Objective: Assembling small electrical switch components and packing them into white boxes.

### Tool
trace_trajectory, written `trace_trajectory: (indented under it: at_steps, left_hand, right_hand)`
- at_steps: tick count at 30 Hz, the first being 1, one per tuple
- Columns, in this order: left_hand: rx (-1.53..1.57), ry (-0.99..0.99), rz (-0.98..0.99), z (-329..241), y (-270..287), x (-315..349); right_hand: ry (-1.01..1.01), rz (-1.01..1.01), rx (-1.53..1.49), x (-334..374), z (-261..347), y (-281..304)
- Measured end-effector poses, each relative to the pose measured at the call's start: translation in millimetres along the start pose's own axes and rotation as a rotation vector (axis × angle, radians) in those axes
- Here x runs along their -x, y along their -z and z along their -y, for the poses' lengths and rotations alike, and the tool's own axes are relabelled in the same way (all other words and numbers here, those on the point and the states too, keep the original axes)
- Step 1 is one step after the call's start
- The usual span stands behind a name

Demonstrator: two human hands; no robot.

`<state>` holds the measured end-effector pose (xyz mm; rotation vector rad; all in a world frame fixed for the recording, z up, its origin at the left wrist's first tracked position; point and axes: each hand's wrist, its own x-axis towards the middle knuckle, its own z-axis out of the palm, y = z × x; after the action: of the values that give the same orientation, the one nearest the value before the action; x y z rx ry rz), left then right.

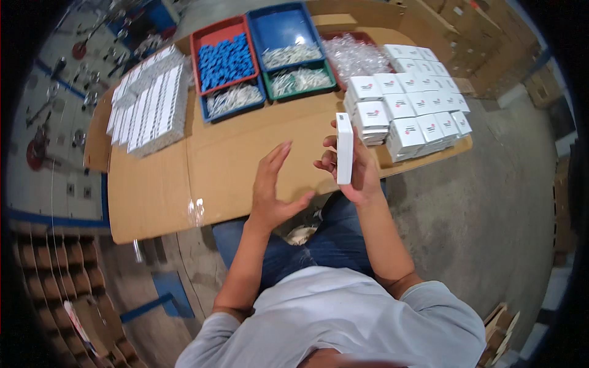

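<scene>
In my right hand (362, 167) I hold a slim white box (345, 149) upright, its narrow side toward me. The fingers wrap around it from the right, above the front part of the cardboard-covered table (245, 165). My left hand (273, 187) hovers to the left of the box, apart from it, thumb and fingers spread with nothing between them. Just beyond the right hand stand stacked white boxes (400, 105) with small printed marks.
Rows of white boxes (156, 110) stand at the table's left. Along the back are a red tray (195, 46) of blue pieces, blue (279, 27) and green (334, 83) trays of whitish pieces, and a heap of clear plastic pieces (356, 58). A divided cardboard carton (58, 282) lies lower left.
</scene>
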<state>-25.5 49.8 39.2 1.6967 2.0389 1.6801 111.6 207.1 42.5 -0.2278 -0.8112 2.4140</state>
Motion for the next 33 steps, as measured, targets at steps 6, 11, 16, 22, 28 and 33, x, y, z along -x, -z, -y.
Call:
trace_trajectory:
  at_steps: [6, 11, 16, 22, 28, 33]
  left_hand:
    - [0.014, -0.059, -0.041, 6.2, -5.2, 1.0]
    - [0.042, -0.018, -0.147, 12.5, -5.2, 22.7]
    - [0.272, 0.172, -0.234, 16.5, -12.6, 34.1]
    - [0.344, 0.225, -0.221, 8.3, -15.9, 29.6]
    - [0.331, 0.209, -0.199, 6.6, -15.2, 30.3]
    - [0.396, 0.194, -0.205, 4.7, -18.1, 32.0]
  right_hand:
    - [-0.310, -0.108, 0.030, 8.7, -51.5, -26.5]
    - [-0.346, -0.132, 0.252, 9.9, -59.8, -29.3]
    - [0.088, -0.060, 0.784, 7.5, -52.3, -20.5]
    - [0.219, 0.226, 0.647, 13.7, -49.8, -31.8]
    - [0.205, 0.226, 0.635, 12.9, -46.6, -30.5]
    - [0.279, 0.301, 0.689, 11.6, -49.4, -20.0]
